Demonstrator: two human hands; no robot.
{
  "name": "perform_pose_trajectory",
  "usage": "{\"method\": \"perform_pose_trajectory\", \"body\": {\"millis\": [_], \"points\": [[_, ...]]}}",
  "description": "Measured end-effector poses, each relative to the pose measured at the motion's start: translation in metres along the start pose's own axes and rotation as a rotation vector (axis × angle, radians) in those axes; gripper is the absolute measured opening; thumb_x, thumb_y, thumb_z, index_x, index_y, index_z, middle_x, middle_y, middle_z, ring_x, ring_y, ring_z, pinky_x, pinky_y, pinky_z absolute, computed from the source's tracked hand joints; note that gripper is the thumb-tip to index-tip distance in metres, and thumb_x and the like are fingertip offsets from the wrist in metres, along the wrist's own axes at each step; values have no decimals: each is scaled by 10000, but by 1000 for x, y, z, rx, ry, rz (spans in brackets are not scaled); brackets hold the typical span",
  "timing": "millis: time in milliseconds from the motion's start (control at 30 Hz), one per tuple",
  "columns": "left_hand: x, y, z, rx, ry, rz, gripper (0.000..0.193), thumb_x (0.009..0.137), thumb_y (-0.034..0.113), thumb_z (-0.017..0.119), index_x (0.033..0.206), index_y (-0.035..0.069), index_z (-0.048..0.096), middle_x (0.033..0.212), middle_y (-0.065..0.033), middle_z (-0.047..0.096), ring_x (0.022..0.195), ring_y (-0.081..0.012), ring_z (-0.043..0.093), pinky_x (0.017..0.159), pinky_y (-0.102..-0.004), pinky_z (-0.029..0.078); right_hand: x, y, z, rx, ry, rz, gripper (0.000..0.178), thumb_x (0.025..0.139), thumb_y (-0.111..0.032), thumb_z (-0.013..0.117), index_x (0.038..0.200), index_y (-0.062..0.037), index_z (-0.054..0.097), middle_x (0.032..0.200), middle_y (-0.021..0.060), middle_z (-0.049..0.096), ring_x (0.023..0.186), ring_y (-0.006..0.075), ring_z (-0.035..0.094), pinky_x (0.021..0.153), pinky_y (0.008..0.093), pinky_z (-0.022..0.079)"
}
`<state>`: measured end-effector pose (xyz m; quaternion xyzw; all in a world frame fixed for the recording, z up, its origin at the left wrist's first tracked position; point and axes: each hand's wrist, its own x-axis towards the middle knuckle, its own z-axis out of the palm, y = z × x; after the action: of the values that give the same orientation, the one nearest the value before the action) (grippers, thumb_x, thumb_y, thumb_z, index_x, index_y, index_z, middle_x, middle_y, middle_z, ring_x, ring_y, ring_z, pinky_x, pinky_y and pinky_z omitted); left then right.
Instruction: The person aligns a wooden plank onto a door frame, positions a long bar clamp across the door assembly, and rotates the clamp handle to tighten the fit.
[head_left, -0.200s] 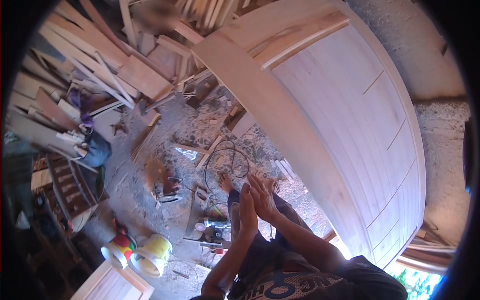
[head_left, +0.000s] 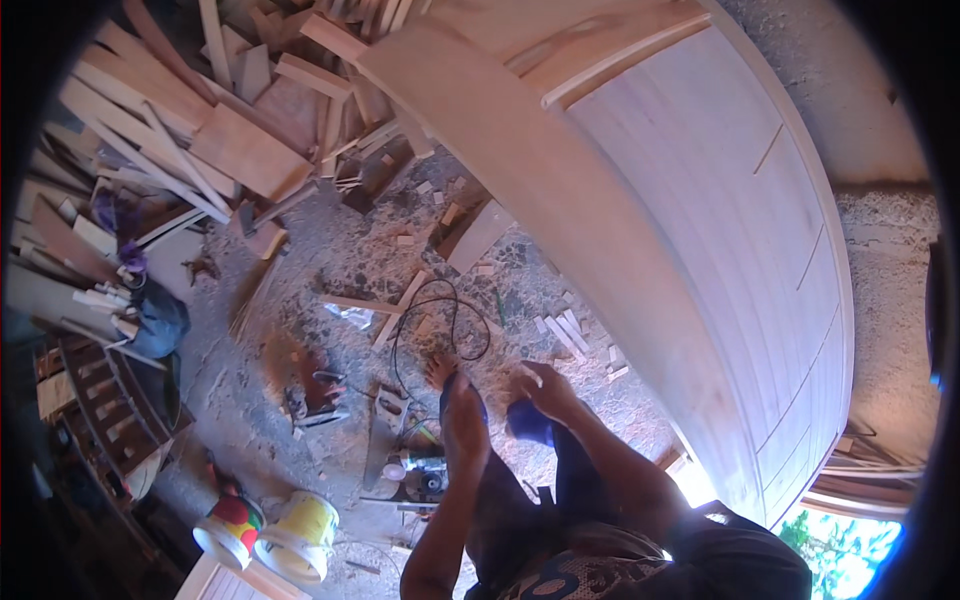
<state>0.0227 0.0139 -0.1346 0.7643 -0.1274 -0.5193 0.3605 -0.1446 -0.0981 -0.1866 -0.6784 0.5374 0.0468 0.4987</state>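
Note:
My left hand [head_left: 464, 425] is held up in front of my legs, seen edge-on with its fingers stretched out and nothing in it. To its right, my right hand [head_left: 548, 390] hangs with loosely bent fingers and a gap beside the thumb; no object shows in it. The two hands are apart. Nearest on the right stands a large pale wooden door panel [head_left: 690, 200] with a thick frame edge, which neither hand touches. Beyond my hands, a dark cable [head_left: 452, 298] lies looped on the dusty floor near my bare foot.
Wooden boards and offcuts [head_left: 250, 150] are heaped at the far left. Power tools [head_left: 430, 475] and a sander-like tool [head_left: 392, 408] lie left of my legs. Two buckets, a yellow one [head_left: 308, 525] and a multicoloured one [head_left: 235, 525], stand at lower left. Small wood strips [head_left: 570, 335] lie by the panel.
My palms were pressed together and have come apart; the left went left and lower, the right moved right. The view has shifted slightly.

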Motion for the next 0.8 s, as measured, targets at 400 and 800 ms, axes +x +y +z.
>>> {"method": "perform_pose_trajectory", "body": {"millis": [400, 800], "points": [[236, -71, 5, 118, 46, 490, 528, 988, 294, 548, 1434, 35, 439, 1395, -213, 527, 1200, -352, 574, 1011, -424, 446, 168, 395, 60, -404, 188, 269, 785, 800, -398, 769, 1423, -44, 448, 1287, 251, 602, 1212, 388, 579, 1027, 447, 456], [245, -71, -16, 579, 28, 572, 462, 973, 322, 582, 1316, 12, 562, 1177, -214, 666, 1094, -370, 651, 921, -443, 512, 290, 531, 116, -62, 662, 295, 760, 797, -351, 735, 1424, -39, 440, 1338, 302, 516, 1257, 424, 492, 1052, 458, 411]]}}
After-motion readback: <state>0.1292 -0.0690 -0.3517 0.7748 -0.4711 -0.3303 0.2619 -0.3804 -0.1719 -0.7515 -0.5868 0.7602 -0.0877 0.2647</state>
